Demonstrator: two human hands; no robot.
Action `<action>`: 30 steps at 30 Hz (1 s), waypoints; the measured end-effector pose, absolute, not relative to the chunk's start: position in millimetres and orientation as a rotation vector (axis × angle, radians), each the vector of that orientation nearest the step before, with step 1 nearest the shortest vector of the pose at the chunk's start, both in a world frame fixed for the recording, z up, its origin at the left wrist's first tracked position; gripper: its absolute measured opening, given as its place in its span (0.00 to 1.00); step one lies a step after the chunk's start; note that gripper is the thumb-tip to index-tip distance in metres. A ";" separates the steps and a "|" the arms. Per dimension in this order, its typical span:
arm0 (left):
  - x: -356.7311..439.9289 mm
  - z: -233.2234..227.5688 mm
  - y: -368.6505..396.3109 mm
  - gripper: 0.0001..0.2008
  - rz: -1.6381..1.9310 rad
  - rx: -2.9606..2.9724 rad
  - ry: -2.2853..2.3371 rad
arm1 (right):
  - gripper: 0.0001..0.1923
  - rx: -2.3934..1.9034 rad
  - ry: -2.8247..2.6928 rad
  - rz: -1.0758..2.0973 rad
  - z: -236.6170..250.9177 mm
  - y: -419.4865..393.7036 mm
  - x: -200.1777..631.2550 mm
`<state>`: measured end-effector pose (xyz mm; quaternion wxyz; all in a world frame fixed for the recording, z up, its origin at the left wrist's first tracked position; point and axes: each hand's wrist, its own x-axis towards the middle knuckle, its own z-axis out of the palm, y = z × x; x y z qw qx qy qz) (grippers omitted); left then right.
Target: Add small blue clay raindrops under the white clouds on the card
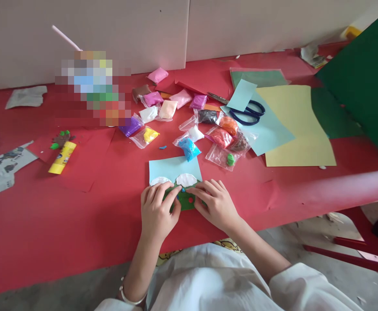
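A light blue card (169,166) lies in front of me with a green clay area (186,204) on its lower part. Two white clay shapes, the right one (186,179) fuller in view, sit above the green. My left hand (159,209) rests over the card's left side, thumb and index finger apart. From the right, my right hand (216,205) reaches over the card, fingers bent and spread. Both index fingertips come close to a small blue clay piece (183,190). A red clay dot (190,200) shows on the green. My fingers cover the card's sides.
Several clay bags, including a blue one (190,149), lie beyond the card. Dark-blue-handled scissors (249,113) rest among coloured papers (297,125). A yellow glue stick (62,158) lies left, near brown and green clay (62,138). A green board (363,82) leans at right.
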<state>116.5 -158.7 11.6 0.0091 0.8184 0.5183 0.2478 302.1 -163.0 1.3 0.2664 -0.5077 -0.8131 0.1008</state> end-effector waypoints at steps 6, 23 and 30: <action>116.6 10.1 -158.1 0.14 0.777 2.546 1.592 | 0.16 -1.364 -2.254 0.272 0.8 -163.5 301.6; 118.3 7.7 -158.3 0.15 0.787 2.589 1.573 | 0.14 -1.347 -2.228 0.304 -2.1 -163.2 302.2; 118.0 7.6 -161.1 0.15 0.797 2.464 1.531 | 0.14 -1.326 -2.228 0.322 -2.3 -163.3 303.0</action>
